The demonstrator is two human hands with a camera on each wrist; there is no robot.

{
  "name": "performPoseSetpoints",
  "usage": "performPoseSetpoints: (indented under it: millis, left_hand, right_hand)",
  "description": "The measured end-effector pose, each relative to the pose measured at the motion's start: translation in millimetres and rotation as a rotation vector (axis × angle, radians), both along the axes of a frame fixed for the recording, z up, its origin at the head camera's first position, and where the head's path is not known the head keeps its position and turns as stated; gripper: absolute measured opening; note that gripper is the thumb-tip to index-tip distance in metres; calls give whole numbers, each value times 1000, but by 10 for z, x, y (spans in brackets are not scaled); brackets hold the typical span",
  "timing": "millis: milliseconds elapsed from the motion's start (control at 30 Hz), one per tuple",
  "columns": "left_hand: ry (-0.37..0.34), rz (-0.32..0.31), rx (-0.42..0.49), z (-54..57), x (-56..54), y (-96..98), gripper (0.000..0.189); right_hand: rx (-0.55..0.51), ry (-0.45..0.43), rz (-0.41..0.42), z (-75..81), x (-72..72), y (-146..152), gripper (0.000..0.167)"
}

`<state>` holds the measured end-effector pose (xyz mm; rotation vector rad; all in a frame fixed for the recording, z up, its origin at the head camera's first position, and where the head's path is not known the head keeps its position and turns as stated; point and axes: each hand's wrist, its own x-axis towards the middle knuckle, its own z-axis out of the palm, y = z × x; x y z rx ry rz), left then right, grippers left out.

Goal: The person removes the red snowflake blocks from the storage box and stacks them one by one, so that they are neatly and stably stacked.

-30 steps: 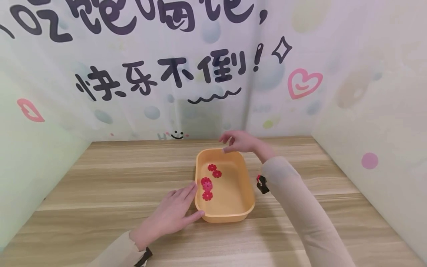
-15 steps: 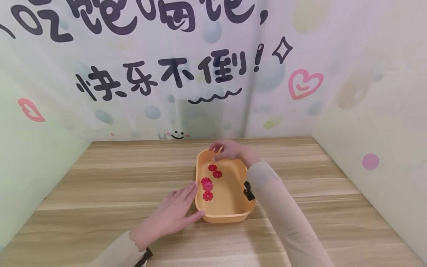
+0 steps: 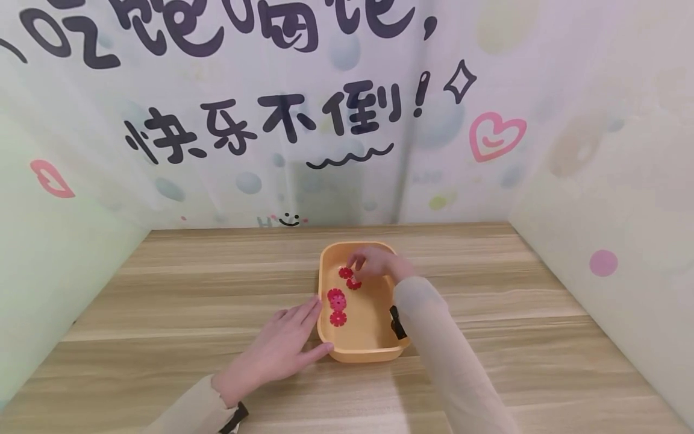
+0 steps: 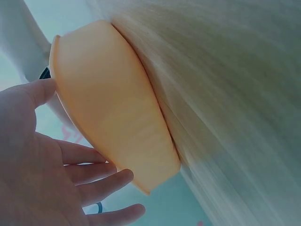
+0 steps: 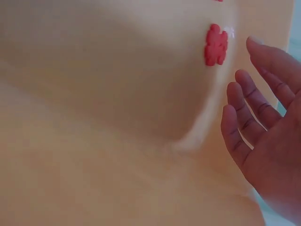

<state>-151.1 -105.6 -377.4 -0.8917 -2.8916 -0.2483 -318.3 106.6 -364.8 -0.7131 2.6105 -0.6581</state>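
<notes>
our right hand (image 3: 374,263), fingers loosely bent and gripping nothing that we could see, hung inside the orange basin (image 3: 368,350) near the red flower-shaped pieces (image 3: 338,314) on its bottom. our left hand (image 3: 279,343) lay with straight fingers against the basin's left rim. we judged the pieces light, stiff and possibly slick, best pinched between finger and thumb by their notched edges.

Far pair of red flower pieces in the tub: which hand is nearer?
Right. The right hand is inside the tub, close by those pieces; the left hand touches the tub's left rim.
</notes>
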Motion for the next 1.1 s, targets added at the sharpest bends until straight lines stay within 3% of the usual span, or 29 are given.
performPoseSetpoints:
  millis: [367, 1100]
  left_hand:
    - [-1, 0, 3, -4, -5, 0, 78]
    - [4, 2, 13, -11, -12, 9, 77]
  right_hand:
    - [-10, -76, -98, -159, 18, -8, 24]
    - [10, -41, -93, -157, 33, -23, 25]
